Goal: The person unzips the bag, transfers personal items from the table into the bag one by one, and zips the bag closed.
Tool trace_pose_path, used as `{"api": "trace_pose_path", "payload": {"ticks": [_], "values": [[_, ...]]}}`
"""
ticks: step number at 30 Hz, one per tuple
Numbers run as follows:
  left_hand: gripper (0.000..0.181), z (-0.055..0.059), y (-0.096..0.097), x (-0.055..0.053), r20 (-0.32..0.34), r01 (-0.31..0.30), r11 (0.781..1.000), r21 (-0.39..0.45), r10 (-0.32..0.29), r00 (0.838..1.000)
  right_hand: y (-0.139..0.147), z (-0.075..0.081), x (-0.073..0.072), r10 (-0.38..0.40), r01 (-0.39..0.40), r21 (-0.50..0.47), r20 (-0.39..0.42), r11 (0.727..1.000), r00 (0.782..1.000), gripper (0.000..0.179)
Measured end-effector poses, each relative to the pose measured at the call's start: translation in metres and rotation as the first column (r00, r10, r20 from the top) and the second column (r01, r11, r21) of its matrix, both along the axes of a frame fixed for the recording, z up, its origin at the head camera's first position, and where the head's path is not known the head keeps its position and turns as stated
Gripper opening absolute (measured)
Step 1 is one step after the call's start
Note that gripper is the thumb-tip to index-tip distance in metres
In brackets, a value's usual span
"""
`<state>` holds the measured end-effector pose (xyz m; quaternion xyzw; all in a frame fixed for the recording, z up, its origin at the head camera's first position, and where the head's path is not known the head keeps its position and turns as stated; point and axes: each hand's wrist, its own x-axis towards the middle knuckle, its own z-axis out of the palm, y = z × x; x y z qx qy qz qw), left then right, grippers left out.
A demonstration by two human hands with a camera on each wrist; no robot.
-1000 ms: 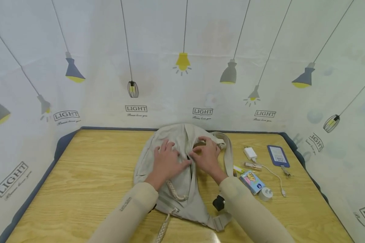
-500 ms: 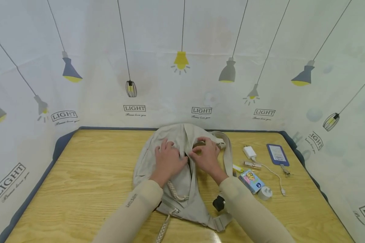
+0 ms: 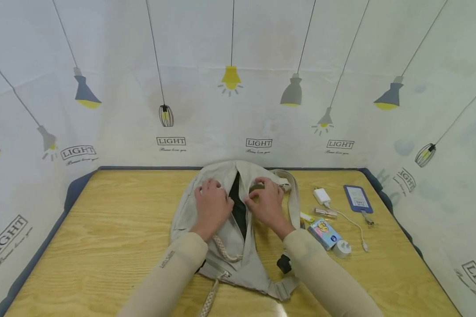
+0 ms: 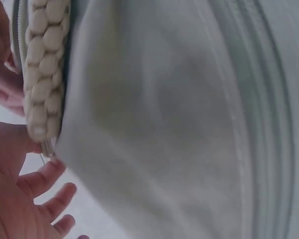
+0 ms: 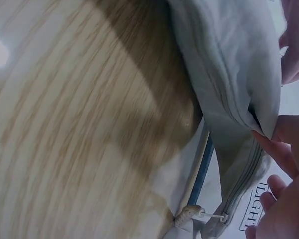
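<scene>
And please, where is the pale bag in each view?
Head: bag in the lower middle.
Left wrist: bag fills the centre and right.
Right wrist: bag right of centre, top edge to bottom.
Shared landmark: left hand; respectively lower centre, lower left, upper right.

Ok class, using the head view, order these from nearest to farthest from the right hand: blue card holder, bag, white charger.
1. Bag: pinched by the right hand.
2. White charger: right of the bag.
3. Blue card holder: farther right, past the charger.
</scene>
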<state>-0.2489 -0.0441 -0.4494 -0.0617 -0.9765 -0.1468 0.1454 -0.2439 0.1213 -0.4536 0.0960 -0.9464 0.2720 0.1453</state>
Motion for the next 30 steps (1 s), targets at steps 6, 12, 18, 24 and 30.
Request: {"api": "trace_pose_path", "payload": {"ticks": [6, 12, 18, 24, 30], "values": [[0.033, 0.01, -0.015, 0.004, -0.086, 0.067, 0.995, 0.068, -0.061, 0.994, 0.001, 0.002, 0.001, -0.015, 0.018, 0.108, -0.03, 0.994, 0.999, 0.015], [0.03, 0.024, -0.027, 0.008, -0.147, 0.078, 0.991, 0.108, -0.062, 0.987, 0.001, 0.005, 0.003, -0.039, 0.039, 0.131, -0.002, 0.991, 0.999, 0.016], [0.024, 0.043, -0.04, 0.012, -0.185, 0.061, 0.99, 0.124, -0.038, 0.982, 0.001, 0.008, 0.003, -0.06, 0.07, 0.165, -0.066, 0.984, 0.996, 0.013], [0.022, 0.065, -0.058, 0.015, -0.253, 0.048, 0.984, 0.173, -0.002, 0.967, 0.006, 0.02, 0.003, -0.069, 0.086, 0.158, -0.109, 0.984, 0.992, 0.012], [0.022, 0.083, -0.076, 0.014, -0.298, 0.036, 0.968, 0.247, 0.041, 0.954, 0.017, 0.044, 0.005, -0.068, 0.083, 0.147, -0.108, 0.986, 0.992, 0.016]]}}
